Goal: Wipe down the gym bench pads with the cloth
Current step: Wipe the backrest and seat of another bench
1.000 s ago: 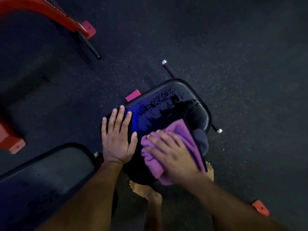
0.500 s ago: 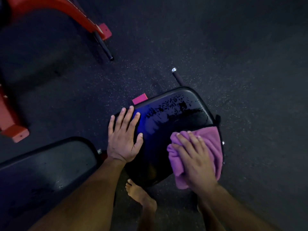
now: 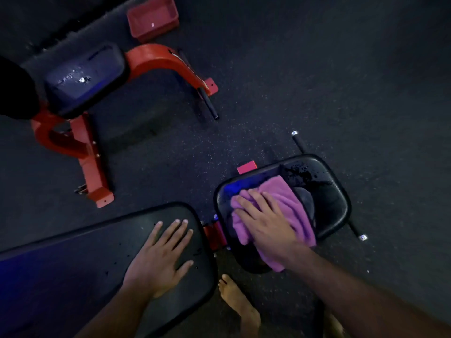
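- Nearest, a bare foot (image 3: 240,304) planted on the dark speckled floor (image 3: 317,81), between the two pads.
- Left hand (image 3: 158,258) flat on the long back pad (image 3: 73,259), fingers straight and spread, gripping nothing; probably bracing.
- Long axis of that pad running from lower left up toward the seat, rounded end just beside a red hinge bracket (image 3: 214,234).
- Right hand (image 3: 266,222) spread palm-down on the purple cloth (image 3: 285,203), pressing it onto the seat pad (image 3: 334,203); fingers only lightly bent, not pinching.
- Cloth soft, light and limp by the look of its folds, bunched under the palm; best driven by flat pressure from above rather than by an edge, or likely to ruck up.
- Cloth lying over the left half of the seat, length running diagonally from the near edge toward the far left corner.
- Seat pad likely firm vinyl, slick where wet; droplets on the far right part still to wipe.
- Farther off, another red bench (image 3: 83,76) with a dark, spotted pad, and a red bin (image 3: 152,17) beyond.
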A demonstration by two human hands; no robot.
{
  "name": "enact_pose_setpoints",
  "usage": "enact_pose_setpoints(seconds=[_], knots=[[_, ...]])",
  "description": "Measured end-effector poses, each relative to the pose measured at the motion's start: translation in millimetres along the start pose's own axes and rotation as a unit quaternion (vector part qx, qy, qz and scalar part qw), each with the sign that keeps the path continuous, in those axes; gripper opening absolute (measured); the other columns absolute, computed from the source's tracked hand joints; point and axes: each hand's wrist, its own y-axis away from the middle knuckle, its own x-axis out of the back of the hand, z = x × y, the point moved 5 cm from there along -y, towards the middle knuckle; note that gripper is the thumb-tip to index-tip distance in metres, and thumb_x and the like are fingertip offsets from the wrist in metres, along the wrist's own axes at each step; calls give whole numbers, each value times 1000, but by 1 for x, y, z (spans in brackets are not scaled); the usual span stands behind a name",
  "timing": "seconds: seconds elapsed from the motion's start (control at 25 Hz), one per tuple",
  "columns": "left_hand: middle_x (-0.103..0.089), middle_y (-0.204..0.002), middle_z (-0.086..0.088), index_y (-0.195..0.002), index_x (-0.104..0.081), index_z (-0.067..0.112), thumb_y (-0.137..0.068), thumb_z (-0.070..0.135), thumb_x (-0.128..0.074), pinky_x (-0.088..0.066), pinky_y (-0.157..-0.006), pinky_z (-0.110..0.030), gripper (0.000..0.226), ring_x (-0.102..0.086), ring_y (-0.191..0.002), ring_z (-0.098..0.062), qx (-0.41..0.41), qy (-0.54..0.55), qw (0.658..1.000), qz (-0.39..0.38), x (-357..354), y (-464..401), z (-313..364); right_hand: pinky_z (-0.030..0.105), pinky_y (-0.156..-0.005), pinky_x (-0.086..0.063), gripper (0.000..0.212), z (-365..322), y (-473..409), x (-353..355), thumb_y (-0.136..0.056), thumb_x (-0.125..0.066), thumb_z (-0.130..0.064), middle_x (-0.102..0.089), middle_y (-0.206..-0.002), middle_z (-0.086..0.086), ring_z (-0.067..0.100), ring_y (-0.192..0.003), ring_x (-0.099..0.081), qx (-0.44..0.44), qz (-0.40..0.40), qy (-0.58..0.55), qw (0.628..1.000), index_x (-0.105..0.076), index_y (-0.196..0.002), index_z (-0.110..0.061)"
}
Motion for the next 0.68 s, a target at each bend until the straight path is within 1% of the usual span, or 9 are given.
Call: enact_pose_setpoints(seconds=[0.12,0.2,0.28,0.32,0.36,0.44,0.52,0.6,0.68], knots=[[-34,-167,-7,-157,-43,17,-100,65,-37,-19,-126,-58,75,-27,-156,-24,1,4,1000,23,2,-8,-2,73,-113,-26,71,6,-53,-21,-62,-82,-33,-52,-152,3,42,-144,-40,-18,-32,25,999,-64,-130,-25],[-32,-168,-7,-158,-41,17,-101,64,-36,-17,-127,-58,74,-25,-157,-24,-1,1,1000,26,0,-7,-1,72,-112,-29,70,11,-63,-31,-61,-81,-42,-53,-152,2,41,-141,-42,-3,-67,22,998,-65,-128,-27],[-31,-168,-8,-158,-41,17,-101,63,-35,-15,-128,-58,74,-25,-157,-24,2,13,999,30,-4,-6,-3,61,-113,-34,67,21,-59,-31,-67,-66,-43,-52,-151,2,37,-138,-45,19,-61,18,998,-61,-133,-28],[-32,-168,-8,-158,-42,16,-101,62,-35,-14,-128,-58,73,-26,-157,-25,2,21,999,34,-3,-6,-3,56,-109,-37,68,41,-59,-26,-69,-55,-41,-53,-149,3,37,-133,-48,-2,-33,13,999,-59,-136,-28],[-33,-167,-9,-157,-43,16,-100,62,-35,-14,-128,-58,73,-27,-157,-25,2,25,999,37,-3,-7,-3,51,-104,-40,69,72,-56,-19,-70,-48,-39,-54,-147,4,37,-127,-52,-55,-9,1,998,-57,-138,-27],[-34,-167,-9,-156,-45,15,-100,62,-34,-14,-128,-58,74,-28,-156,-26,2,29,998,48,-4,-5,-1,48,-100,-41,63,140,-37,-5,-76,-47,-33,-53,-146,4,36,-121,-54,-184,24,-10,983,-54,-138,-27],[-37,-165,-10,-155,-48,14,-99,61,-34,-15,-127,-59,74,-31,-155,-27,-1,33,997,72,-3,-6,0,48,-109,-40,55,182,3,2,-86,-53,-23,-48,-150,5,36,-130,-49,-259,66,-41,963,-52,-141,-23],[-38,-165,-11,-153,-50,13,-98,61,-34,-16,-127,-60,75,-32,-154,-27,0,40,996,83,-3,-5,-1,50,-114,-37,57,184,45,-1,-90,-58,-16,-43,-155,7,38,-136,-43,-312,92,-70,943,-49,-146,-20],[-36,-165,-11,-154,-49,13,-98,61,-33,-16,-127,-60,75,-31,-155,-27,-2,40,995,92,-5,-6,-2,51,-115,-35,63,152,60,-8,-83,-60,-14,-43,-156,6,37,-139,-42,-294,87,-62,950,-52,-145,-20]])
